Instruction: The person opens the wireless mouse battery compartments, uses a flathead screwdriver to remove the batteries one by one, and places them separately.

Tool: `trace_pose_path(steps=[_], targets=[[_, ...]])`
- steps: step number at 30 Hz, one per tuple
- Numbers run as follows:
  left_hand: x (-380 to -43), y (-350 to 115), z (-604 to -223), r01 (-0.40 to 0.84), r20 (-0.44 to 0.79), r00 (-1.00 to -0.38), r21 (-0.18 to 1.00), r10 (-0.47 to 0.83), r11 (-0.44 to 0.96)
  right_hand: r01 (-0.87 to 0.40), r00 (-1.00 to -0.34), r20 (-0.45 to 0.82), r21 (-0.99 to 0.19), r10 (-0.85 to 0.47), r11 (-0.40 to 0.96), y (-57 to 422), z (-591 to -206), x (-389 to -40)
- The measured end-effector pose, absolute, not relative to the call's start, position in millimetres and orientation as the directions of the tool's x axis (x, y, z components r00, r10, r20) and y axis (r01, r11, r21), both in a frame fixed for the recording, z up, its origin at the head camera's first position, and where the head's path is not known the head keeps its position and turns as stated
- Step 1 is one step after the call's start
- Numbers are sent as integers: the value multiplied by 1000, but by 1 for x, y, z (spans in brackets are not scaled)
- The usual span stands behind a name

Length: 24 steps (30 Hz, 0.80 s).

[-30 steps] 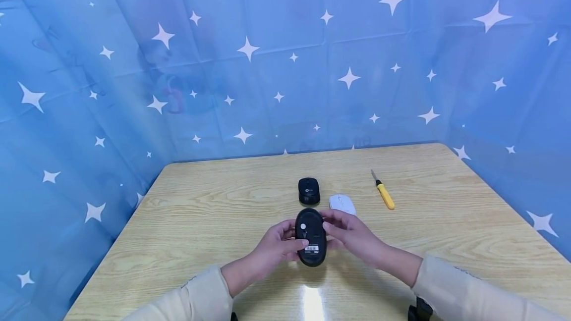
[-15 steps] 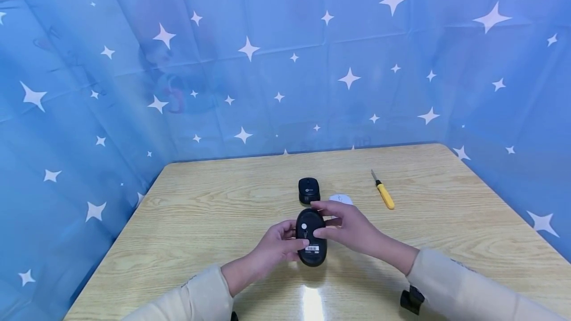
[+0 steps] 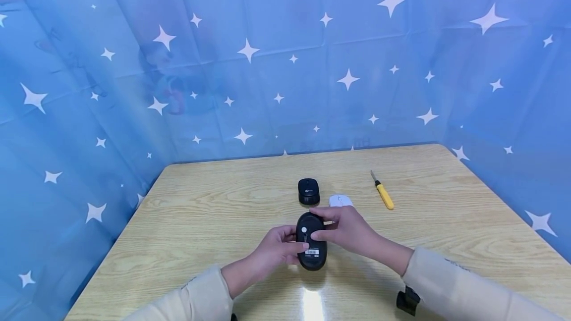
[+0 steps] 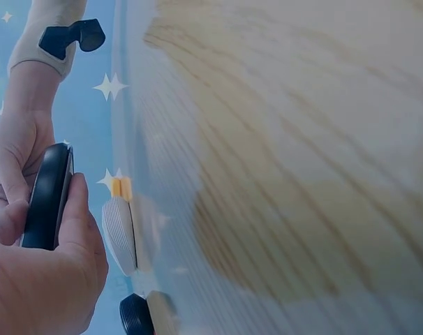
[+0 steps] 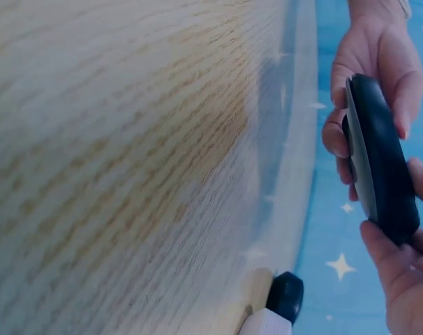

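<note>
A black computer mouse (image 3: 317,249) is held above the table, its labelled underside facing the head camera. My left hand (image 3: 277,250) grips its left side, with the thumb lying across the underside. My right hand (image 3: 352,229) pinches the upper right part; its thumb presses the underside and its fingers reach round the far end. In the left wrist view the mouse (image 4: 47,202) shows edge-on between both hands. The right wrist view also shows the mouse (image 5: 387,160) from the side, with a paler upper shell. The fingers behind it are partly hidden.
A second black mouse (image 3: 309,191) stands on the wooden table (image 3: 214,202) beyond the hands. Right of it lies a white mouse (image 3: 341,200), partly covered by my right hand. Farther right is a screwdriver (image 3: 384,196) with a yellow handle. A blue starred curtain (image 3: 285,63) hangs behind.
My right hand has shifted left over the mouse, its thumb going from the right edge onto the underside. My left hand keeps its grip, nearly still.
</note>
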State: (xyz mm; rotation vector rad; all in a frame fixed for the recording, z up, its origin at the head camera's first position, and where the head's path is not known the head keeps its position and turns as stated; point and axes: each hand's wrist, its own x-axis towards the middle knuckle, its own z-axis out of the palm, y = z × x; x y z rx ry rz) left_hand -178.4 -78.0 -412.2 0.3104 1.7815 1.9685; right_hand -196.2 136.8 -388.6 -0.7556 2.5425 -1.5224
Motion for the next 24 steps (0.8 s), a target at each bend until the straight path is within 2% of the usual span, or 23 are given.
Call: trace_pose_path(steps=[11,24], targets=[[-177,-77,-413,-190,-132,-862,979,489,-70,-334,-905,149,-830,-399,447,134,-385,-194],[-177,-77,-410,-202,-145,-856,977,496,-63,-264,-926,123,-887,-357,379,135,-385,-193]])
